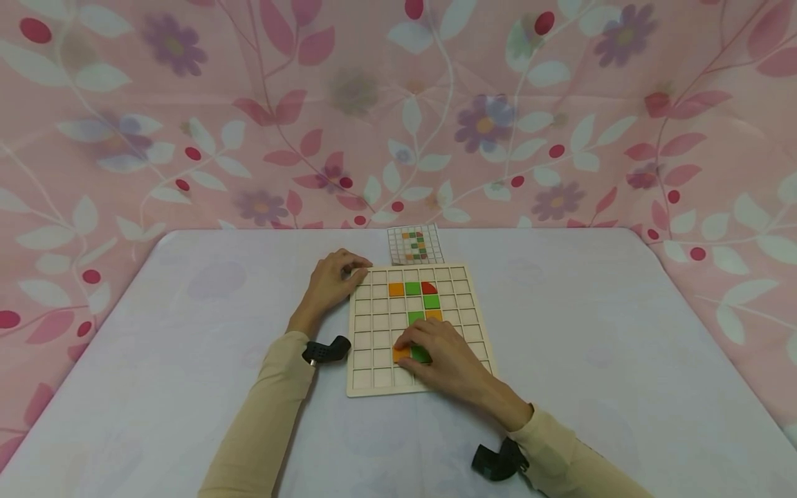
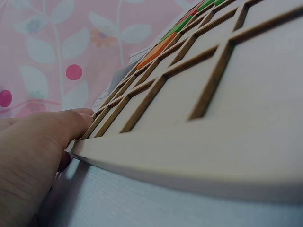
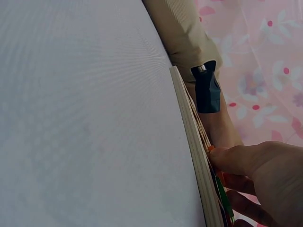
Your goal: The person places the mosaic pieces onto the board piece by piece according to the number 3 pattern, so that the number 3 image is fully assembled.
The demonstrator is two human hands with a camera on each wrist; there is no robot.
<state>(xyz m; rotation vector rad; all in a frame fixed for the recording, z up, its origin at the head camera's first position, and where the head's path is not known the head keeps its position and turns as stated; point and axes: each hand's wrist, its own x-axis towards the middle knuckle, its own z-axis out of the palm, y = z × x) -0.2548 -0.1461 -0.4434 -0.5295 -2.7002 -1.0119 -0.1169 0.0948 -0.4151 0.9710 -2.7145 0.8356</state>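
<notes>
A square wooden grid board (image 1: 371,379) lies on the table. My left hand (image 1: 336,278) holds it by the far left corner; in the left wrist view, the fingers (image 2: 71,124) meet the board's rim. Over the near part of the board, my right hand (image 1: 450,360) pinches an orange square tile (image 1: 401,355) between thumb and fingers, at a cell left of a dark green tile (image 1: 420,355). Farther up are another orange tile (image 1: 396,290), a green tile (image 1: 413,288), a red rounded tile (image 1: 428,288) and more green and orange tiles. The right hand hides several cells.
Beyond the board's far edge lies a printed card (image 1: 416,244) with a grid and a coloured pattern. A white cloth (image 1: 560,311) covers the table, and a pink floral curtain (image 1: 398,138) hangs behind it. Each wrist wears a black camera (image 1: 498,462).
</notes>
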